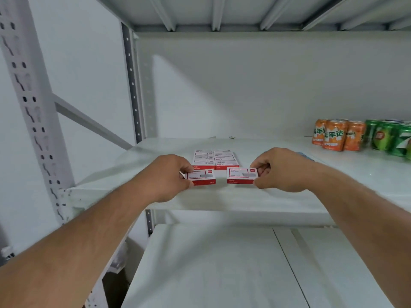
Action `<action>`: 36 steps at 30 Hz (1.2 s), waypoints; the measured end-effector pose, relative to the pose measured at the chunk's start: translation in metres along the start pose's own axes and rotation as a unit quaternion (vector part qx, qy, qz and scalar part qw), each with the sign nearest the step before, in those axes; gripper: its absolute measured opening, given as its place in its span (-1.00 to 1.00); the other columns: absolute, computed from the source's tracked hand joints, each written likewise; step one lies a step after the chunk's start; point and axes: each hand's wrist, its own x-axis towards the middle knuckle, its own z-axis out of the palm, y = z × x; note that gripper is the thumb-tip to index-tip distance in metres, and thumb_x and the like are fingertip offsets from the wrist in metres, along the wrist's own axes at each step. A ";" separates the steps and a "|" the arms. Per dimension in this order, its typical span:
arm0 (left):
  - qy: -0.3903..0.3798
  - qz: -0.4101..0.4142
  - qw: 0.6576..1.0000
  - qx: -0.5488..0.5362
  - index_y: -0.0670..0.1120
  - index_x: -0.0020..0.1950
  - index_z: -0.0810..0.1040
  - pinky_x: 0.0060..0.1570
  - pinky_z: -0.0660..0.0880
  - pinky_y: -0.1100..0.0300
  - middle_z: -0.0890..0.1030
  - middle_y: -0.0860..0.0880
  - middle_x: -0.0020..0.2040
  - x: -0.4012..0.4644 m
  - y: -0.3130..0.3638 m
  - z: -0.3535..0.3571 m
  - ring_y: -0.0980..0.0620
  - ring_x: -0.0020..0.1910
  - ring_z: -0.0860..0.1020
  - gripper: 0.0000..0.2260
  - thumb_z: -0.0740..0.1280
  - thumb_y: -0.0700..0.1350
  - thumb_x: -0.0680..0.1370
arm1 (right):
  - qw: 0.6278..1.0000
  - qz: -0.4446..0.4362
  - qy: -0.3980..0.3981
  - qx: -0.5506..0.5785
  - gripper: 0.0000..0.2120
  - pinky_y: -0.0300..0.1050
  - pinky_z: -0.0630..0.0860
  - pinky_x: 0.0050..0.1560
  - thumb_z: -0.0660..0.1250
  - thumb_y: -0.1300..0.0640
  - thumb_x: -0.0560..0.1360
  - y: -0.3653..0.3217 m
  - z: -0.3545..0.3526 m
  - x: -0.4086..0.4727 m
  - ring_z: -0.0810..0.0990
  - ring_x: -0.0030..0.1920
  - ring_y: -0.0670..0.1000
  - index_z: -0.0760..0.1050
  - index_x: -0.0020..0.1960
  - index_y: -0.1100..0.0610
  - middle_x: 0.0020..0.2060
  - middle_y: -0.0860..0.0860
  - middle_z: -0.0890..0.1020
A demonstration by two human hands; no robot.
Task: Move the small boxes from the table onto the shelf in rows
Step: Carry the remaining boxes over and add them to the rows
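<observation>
Two small red-and-white boxes are held near the front of the white shelf [222,196]. My left hand [169,176] pinches the left box [201,177] by its left end. My right hand [280,168] pinches the right box [240,175] by its right end. The two boxes are a short gap apart, level with each other. Just behind them several more small boxes [215,158] lie flat in two neat columns on the shelf. Whether the held boxes touch the shelf surface I cannot tell.
Orange soda cans [338,135] and green cans [391,138] stand at the shelf's back right. A blue item [305,155] peeks out behind my right hand. A perforated upright post [33,112] stands at left, a lower shelf [222,263] below, and another shelf overhead.
</observation>
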 end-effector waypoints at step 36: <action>-0.016 0.020 0.999 0.046 0.12 0.15 0.64 0.03 0.55 0.11 0.62 0.14 0.00 0.074 -0.025 0.030 0.08 -0.07 0.60 -0.79 0.38 0.02 0.53 | 1.000 -0.010 0.019 -0.013 -0.78 -0.16 0.59 -0.14 0.46 -0.08 0.46 0.024 0.038 0.085 0.61 -0.21 -0.10 0.67 0.06 -0.02 -0.19 -0.14 0.65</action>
